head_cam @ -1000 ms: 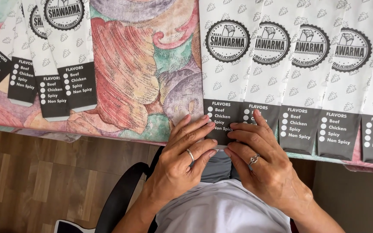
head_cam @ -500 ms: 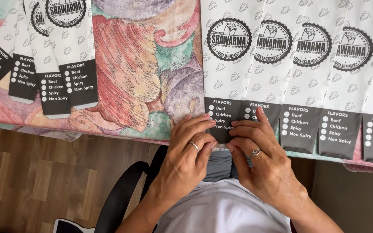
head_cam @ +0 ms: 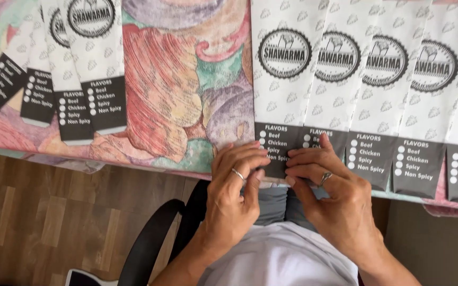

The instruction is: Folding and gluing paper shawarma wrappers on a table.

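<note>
Colourful tablecloth (head_cam: 186, 106) bears paper sleeves; left hand (head_cam: 234, 196) and right hand (head_cam: 335, 196) pinch one sleeve (head_cam: 279, 79).

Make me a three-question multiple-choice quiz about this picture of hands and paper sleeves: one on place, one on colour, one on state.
1. Where do both hands rest?
A. on the floor
B. on the dark lower end of a paper sleeve
C. on the chair

2. What colour is the sleeves' bottom band?
A. black
B. red
C. green

3. How do the sleeves lie?
A. crumpled
B. standing upright
C. flat, overlapping

B: the left hand and right hand press one paper sleeve at the table edge.
A: the bands are black.
C: they lie flat in overlapping rows.
</note>
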